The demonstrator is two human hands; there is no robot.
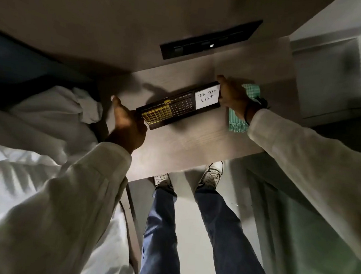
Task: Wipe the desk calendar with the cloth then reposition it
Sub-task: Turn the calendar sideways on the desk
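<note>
The desk calendar (178, 106) is a long dark block with a yellow date grid at its left and a white "To Do List" pad at its right. It lies aslant on the small wooden table (196, 142). My left hand (126, 124) grips its left end. My right hand (233, 95) holds its right end. The green checked cloth (239, 121) lies on the table under and behind my right wrist, partly hidden by it.
A black socket panel (209, 40) is set in the wall behind the table. White bedding (37, 122) lies at the left. A pale cabinet (329, 78) stands at the right. My legs and shoes (212, 173) are below the table's front edge.
</note>
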